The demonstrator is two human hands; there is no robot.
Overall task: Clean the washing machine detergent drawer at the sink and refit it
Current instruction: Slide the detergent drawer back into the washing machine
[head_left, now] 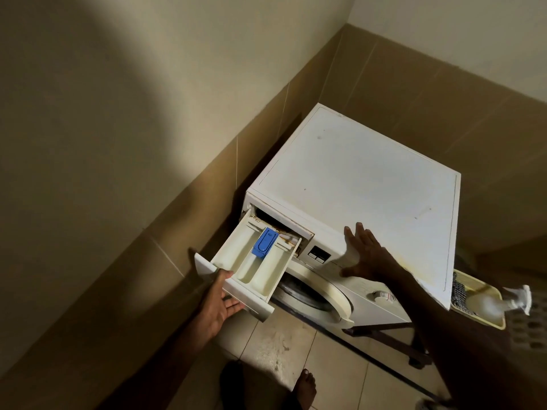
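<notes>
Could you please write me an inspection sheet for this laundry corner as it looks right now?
Surface: washing machine top bare, a few small marks.
Job's things: detergent drawer pulled far out, rear end at the slot; blue insert in its middle compartment; brownish residue at the slot edge; no sink in view.
Clutter: yellow basket right of the machine holding a spray bottle and checked cloth.
Hands: left hand grips the drawer's front panel from below; right hand open, flat on the machine's front top edge.
Cables: nothing seen.
Surroundings: tiled corner walls, tiled floor, a bare foot.
</notes>
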